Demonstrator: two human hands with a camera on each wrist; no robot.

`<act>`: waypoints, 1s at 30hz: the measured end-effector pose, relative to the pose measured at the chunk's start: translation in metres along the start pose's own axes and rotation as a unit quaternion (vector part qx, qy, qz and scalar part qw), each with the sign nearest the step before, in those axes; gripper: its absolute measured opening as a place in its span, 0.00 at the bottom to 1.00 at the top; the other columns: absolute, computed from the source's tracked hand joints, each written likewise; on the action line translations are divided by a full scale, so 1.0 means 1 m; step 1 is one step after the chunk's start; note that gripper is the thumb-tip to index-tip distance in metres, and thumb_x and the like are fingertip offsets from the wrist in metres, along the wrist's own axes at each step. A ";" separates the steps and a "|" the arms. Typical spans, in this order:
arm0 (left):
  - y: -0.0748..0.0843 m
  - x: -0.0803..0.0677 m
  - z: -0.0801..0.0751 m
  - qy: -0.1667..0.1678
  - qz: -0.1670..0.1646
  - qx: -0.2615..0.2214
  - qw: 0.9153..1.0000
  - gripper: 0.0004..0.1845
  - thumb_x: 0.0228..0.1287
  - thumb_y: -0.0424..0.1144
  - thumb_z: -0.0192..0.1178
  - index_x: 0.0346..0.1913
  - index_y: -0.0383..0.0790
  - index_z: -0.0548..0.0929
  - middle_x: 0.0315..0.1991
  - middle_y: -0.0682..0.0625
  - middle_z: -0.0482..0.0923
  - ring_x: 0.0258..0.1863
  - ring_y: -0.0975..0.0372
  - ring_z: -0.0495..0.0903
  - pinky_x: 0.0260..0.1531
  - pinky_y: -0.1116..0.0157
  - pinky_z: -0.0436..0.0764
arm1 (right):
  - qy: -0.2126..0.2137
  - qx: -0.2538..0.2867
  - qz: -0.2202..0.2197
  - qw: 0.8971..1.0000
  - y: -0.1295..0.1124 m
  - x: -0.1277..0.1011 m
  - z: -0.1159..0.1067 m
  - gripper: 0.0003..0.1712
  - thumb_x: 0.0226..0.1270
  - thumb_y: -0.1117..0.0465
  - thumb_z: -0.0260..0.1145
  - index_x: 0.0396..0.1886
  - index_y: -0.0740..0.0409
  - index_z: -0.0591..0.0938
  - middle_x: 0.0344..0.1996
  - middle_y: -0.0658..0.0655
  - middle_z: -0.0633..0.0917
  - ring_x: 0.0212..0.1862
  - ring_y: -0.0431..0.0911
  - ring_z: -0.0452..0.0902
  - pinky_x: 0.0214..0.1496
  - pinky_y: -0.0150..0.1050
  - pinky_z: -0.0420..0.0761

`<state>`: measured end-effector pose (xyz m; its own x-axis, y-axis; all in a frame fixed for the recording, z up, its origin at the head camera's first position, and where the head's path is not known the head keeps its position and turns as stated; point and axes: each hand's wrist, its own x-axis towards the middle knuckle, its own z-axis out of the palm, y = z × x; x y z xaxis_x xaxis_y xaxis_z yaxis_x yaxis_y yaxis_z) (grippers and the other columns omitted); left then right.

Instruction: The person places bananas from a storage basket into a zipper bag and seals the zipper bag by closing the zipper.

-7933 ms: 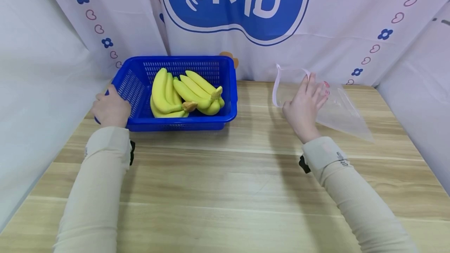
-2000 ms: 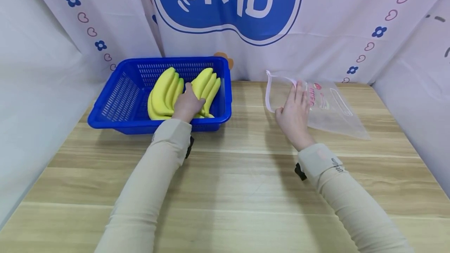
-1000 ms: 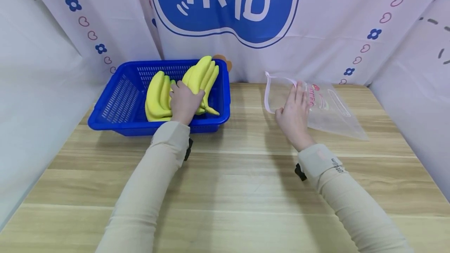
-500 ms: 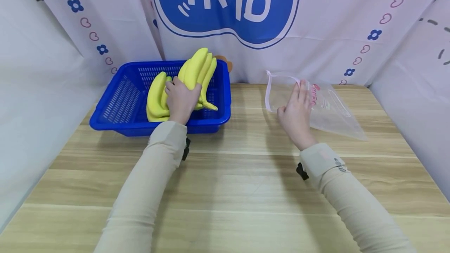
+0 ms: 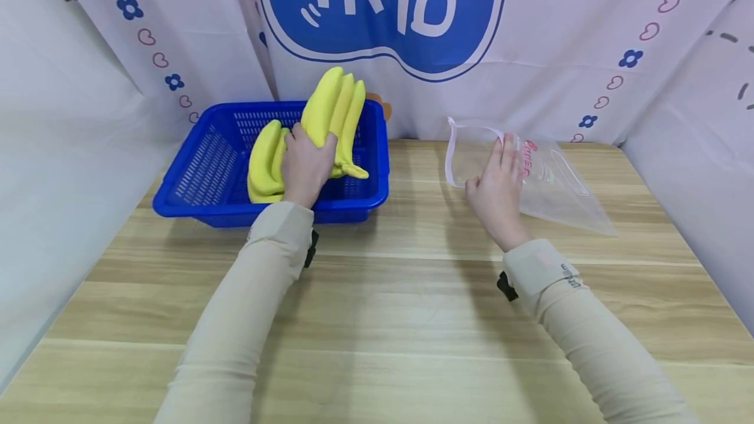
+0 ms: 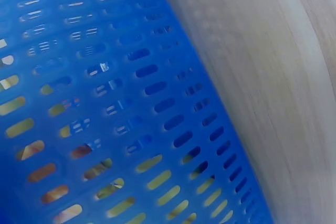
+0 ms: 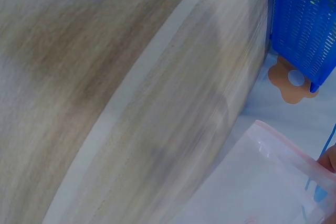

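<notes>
My left hand grips a bunch of yellow bananas and holds it upright above the blue basket. A second bunch lies in the basket, just left of that hand. My right hand holds the raised mouth of a clear zip bag, which lies on the wooden table to the right. The bag's pink rim stands open towards the basket. In the right wrist view only a fingertip shows at the bag. The left wrist view shows just the basket mesh.
White cloth with a blue logo hangs close behind the table, and white walls close both sides. An orange flower-shaped sticker sits by the basket corner. Bare wood lies between the basket and the bag and in front of my arms.
My left hand moved from the basket's left rim onto the right bunch, gripped it and lifted it upright above the basket. My right hand stays at the bag's mouth.
</notes>
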<state>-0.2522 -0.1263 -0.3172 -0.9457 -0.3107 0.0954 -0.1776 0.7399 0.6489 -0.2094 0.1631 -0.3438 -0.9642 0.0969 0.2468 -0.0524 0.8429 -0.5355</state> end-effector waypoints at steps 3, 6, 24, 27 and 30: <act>0.000 0.000 0.002 -0.004 0.003 0.001 1.000 0.40 0.63 0.59 0.42 0.72 0.36 0.52 0.61 0.39 0.63 0.42 0.49 0.71 0.46 0.53 0.74 | 0.001 -0.004 -0.003 1.000 0.001 0.000 0.000 0.47 0.60 0.68 0.54 0.74 0.71 0.41 0.76 0.66 0.36 0.75 0.68 0.35 0.76 0.61 0.40; 0.000 0.001 0.003 -0.007 0.006 -0.001 1.000 0.41 0.63 0.59 0.42 0.73 0.39 0.51 0.62 0.39 0.62 0.43 0.49 0.70 0.47 0.53 0.73 | 0.002 -0.005 -0.005 1.000 0.001 0.001 0.000 0.47 0.60 0.67 0.54 0.74 0.71 0.40 0.76 0.66 0.36 0.75 0.67 0.35 0.76 0.60 0.40; 0.012 0.000 0.000 0.005 0.026 -0.015 1.000 0.39 0.61 0.60 0.43 0.74 0.55 0.49 0.61 0.42 0.63 0.42 0.50 0.70 0.42 0.54 0.72 | 0.025 0.026 0.006 0.999 0.002 0.007 -0.005 0.48 0.56 0.71 0.54 0.74 0.71 0.41 0.76 0.67 0.38 0.77 0.63 0.34 0.77 0.58 0.41; 0.013 -0.001 0.000 0.002 0.030 -0.016 0.999 0.38 0.61 0.60 0.43 0.74 0.57 0.49 0.61 0.41 0.63 0.41 0.51 0.70 0.40 0.55 0.72 | 0.025 0.035 0.010 0.999 0.001 0.008 -0.007 0.49 0.56 0.72 0.53 0.74 0.71 0.40 0.76 0.67 0.37 0.77 0.63 0.33 0.77 0.57 0.40; 0.015 -0.003 0.001 0.000 0.036 -0.023 0.999 0.38 0.60 0.58 0.45 0.74 0.57 0.50 0.61 0.40 0.62 0.41 0.51 0.71 0.39 0.56 0.72 | 0.025 0.048 0.014 0.998 -0.001 0.009 -0.009 0.49 0.56 0.72 0.52 0.74 0.71 0.39 0.76 0.67 0.37 0.77 0.62 0.33 0.78 0.56 0.40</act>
<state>-0.2519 -0.1133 -0.3085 -0.9556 -0.2573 0.1433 -0.0962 0.7325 0.6740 -0.2161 0.1682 -0.3341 -0.9519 0.1473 0.2688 -0.0530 0.7848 -0.6174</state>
